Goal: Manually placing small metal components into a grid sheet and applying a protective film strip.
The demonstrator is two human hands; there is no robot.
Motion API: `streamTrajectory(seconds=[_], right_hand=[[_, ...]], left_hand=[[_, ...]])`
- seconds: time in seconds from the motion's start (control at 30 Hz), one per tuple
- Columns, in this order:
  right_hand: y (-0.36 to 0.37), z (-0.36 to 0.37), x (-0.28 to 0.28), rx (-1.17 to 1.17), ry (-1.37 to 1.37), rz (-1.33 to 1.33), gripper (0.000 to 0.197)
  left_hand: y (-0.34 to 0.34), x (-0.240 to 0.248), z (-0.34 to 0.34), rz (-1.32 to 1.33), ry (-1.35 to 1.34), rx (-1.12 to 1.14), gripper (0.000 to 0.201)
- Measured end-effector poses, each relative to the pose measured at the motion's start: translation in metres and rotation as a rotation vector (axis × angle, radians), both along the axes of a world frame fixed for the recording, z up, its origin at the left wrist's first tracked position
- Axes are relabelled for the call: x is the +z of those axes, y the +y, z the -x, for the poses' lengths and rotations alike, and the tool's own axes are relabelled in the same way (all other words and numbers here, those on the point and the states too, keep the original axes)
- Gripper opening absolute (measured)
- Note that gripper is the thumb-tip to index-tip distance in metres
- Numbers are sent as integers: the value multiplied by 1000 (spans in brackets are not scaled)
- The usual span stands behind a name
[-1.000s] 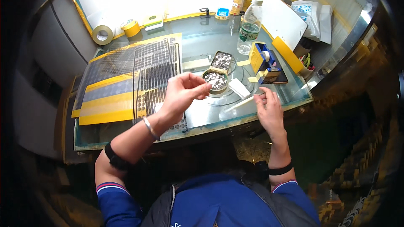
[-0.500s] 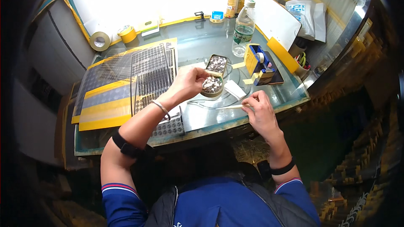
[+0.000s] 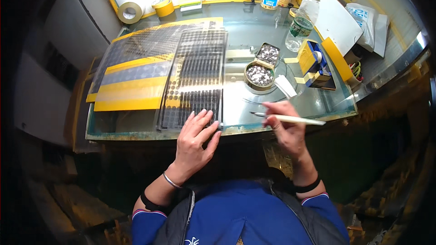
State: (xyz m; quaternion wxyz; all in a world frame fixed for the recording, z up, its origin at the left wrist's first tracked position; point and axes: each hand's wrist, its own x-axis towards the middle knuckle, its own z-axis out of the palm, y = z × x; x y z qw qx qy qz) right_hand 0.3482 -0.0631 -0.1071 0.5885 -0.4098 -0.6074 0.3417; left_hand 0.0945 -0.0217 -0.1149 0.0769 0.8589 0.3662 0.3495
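Note:
My left hand point(image 3: 194, 141) rests with fingers spread on the near end of a clear sheet point(image 3: 200, 72) printed with dark rows and dots. A small white spot shows by its thumb at the sheet's corner. In my right hand point(image 3: 290, 131) is a slim pale-handled tool point(image 3: 302, 120). Its dark pointed tip faces left, above the table's near edge; whether it is a brush or a blade I cannot tell. Beyond that hand stand a round tin point(image 3: 260, 75) and a squarish tin point(image 3: 268, 54), both filled with black and white bits.
A white folded piece point(image 3: 286, 86) lies beside the round tin. Blue tape dispenser point(image 3: 313, 66), plastic bottle point(image 3: 302, 25) and yellow strip point(image 3: 337, 59) stand right. Yellow-edged sheets point(image 3: 131, 90) cover the left of the glass table point(image 3: 254, 129); tape rolls point(image 3: 130, 12) sit behind.
My left hand has left the round tin and come down onto the printed sheet's near end. My right hand has lifted the slim tool and turned its tip leftward. The view has shifted.

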Motion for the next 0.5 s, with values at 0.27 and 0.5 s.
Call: streamTrajectory(seconds=[0.27,0.5], right_hand=[[6,38,-3,31,-347,-175,31],[9,36,-4,-64,-604,-365,21]], left_hand=[[1,-7,9,-3,-138,-134,23],[6,-3,3,-14,-84,-138,28]])
